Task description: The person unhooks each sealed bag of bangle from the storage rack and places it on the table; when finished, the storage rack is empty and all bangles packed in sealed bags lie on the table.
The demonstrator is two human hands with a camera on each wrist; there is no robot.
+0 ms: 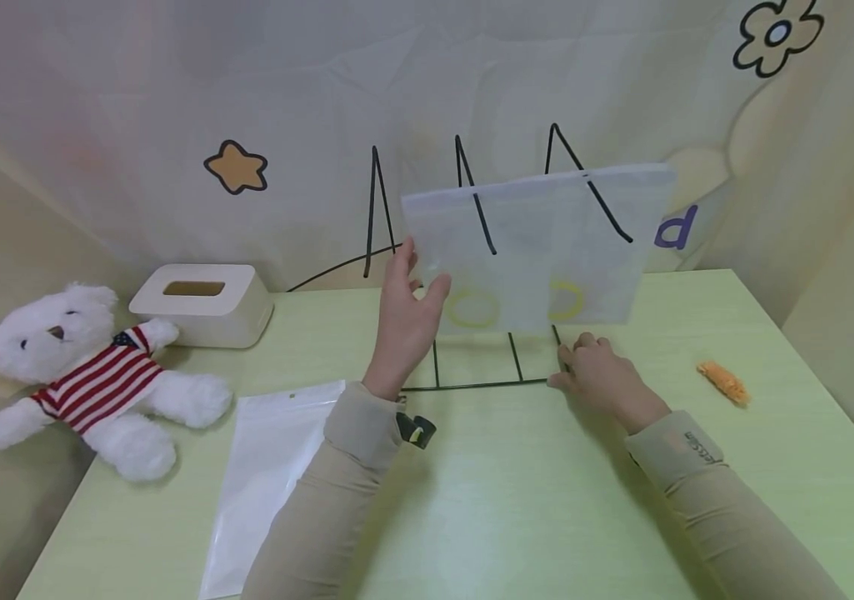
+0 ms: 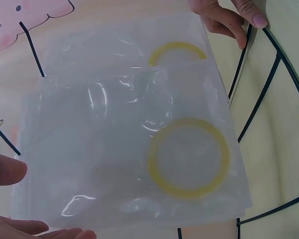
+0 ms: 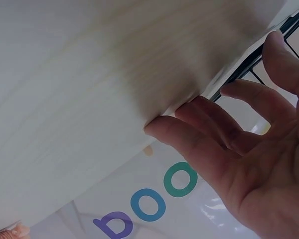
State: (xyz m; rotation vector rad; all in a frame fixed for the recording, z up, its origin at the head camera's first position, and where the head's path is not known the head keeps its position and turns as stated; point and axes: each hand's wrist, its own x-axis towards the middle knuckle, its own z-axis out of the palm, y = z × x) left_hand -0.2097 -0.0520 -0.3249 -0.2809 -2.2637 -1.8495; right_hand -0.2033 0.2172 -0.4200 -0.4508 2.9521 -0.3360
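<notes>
Two clear plastic bags hang side by side on a black wire rack point(image 1: 479, 385) that stands on the pale desk point(image 1: 516, 508). The left bag point(image 1: 471, 275) is on the middle prong and the right bag point(image 1: 595, 250) on the right-hand prong; their edges overlap, and both prong tips poke out in front. Each bag carries a yellow ring low down, the left bag's showing whole in the left wrist view.

The left hand point(image 1: 407, 325) is raised at the left bag's outer edge, its fingers straight and its thumb spread apart from them. The right hand point(image 1: 601, 375) is down at the rack's near right corner, its thumb and forefinger pinching the wire there, with the other fingers stretched out beside it. Both arms wear beige sleeves.

Another plastic bag point(image 1: 269, 483) lies flat at the front left, partly covered by the left sleeve point(image 1: 322, 508). Behind it are a white tissue box point(image 1: 239, 308) and a teddy bear point(image 1: 104, 375) in a red-and-white striped shirt. A small fuzzy orange thing point(image 1: 724, 383) lies well to the right. A pale curtain point(image 1: 307, 92) printed with a star, a flower and coloured letters hangs behind the desk.
</notes>
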